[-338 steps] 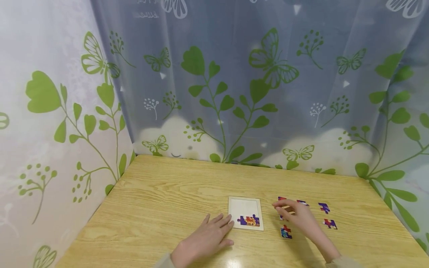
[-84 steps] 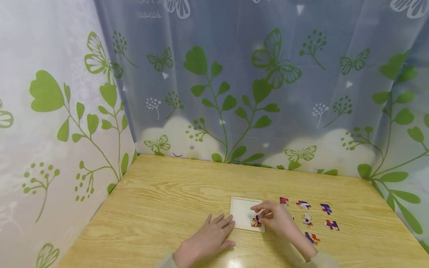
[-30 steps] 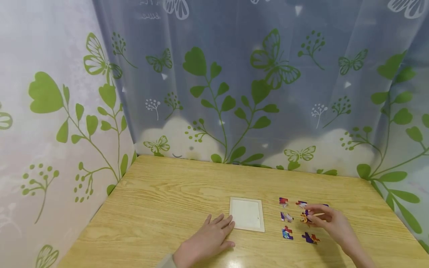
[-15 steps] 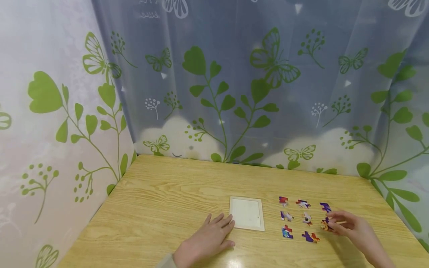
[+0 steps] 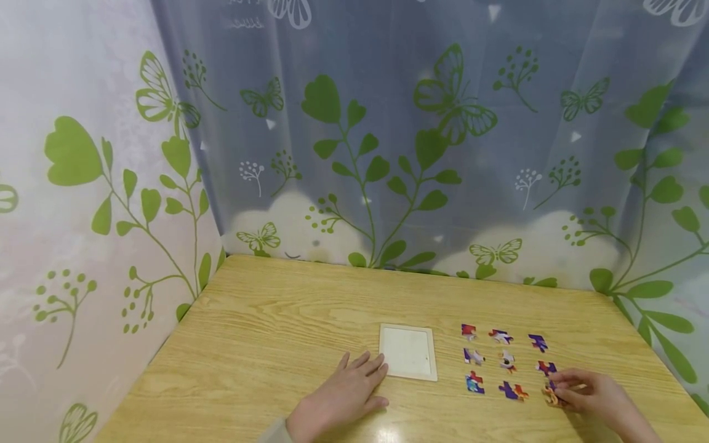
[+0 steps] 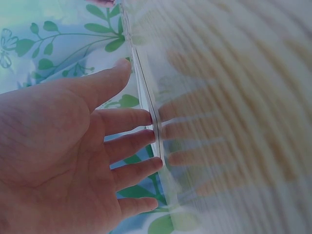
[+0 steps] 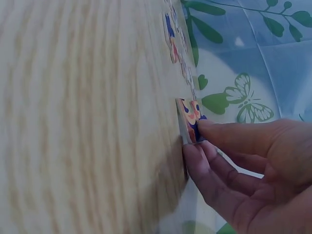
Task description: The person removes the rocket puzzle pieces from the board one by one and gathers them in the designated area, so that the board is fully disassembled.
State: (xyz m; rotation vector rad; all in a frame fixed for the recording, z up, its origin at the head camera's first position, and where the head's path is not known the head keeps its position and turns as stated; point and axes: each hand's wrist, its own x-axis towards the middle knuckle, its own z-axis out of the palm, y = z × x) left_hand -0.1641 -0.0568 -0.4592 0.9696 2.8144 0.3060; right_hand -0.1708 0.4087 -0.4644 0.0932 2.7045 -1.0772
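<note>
My right hand (image 5: 600, 397) pinches an orange-and-purple jigsaw piece (image 5: 551, 395) between thumb and fingers at the near right end of the laid-out pieces. In the right wrist view this jigsaw piece (image 7: 191, 119) is tilted, close over the wooden table. Just beyond it lies a red-and-purple jigsaw piece (image 5: 546, 368). My left hand (image 5: 343, 391) lies with fingers spread and straight, fingertips at the left edge of a shallow white puzzle tray (image 5: 407, 354). The tray has no pieces in it. In the left wrist view the left hand's fingertips (image 6: 155, 163) meet the tray's edge.
Several other jigsaw pieces lie apart in rough rows right of the tray, among them a blue-and-red piece (image 5: 474, 383) and a purple-and-orange piece (image 5: 513, 391). A patterned curtain (image 5: 354, 154) hangs along the back edge of the wooden table (image 5: 277, 320).
The joined pieces seen in the tray earlier are out of it. My right hand has carried the orange-and-purple piece from the tray to the right, then nearer. My left hand stays put.
</note>
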